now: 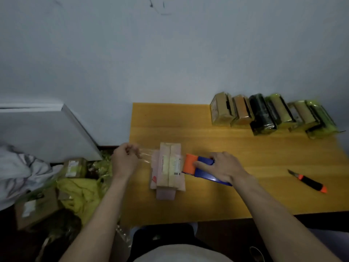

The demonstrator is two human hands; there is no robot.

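On the table (207,201), both hands stretch clear tape (146,155) across a parcel (168,165).

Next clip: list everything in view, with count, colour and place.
table: 1, yellow wood, centre-right
parcel: 1, beige and pink, mid-table
tape strip: 1, clear, stretched over the parcel
tape dispenser: 1, orange and blue, right of parcel
utility knife: 1, black and orange, table's right side
wrapped packages: 6, yellowish and black, row at back right
cardboard boxes: 2, brown, floor at left
plastic bags: several, yellow, floor at left
left hand: 1, pinches tape strip
right hand: 1, grips tape dispenser
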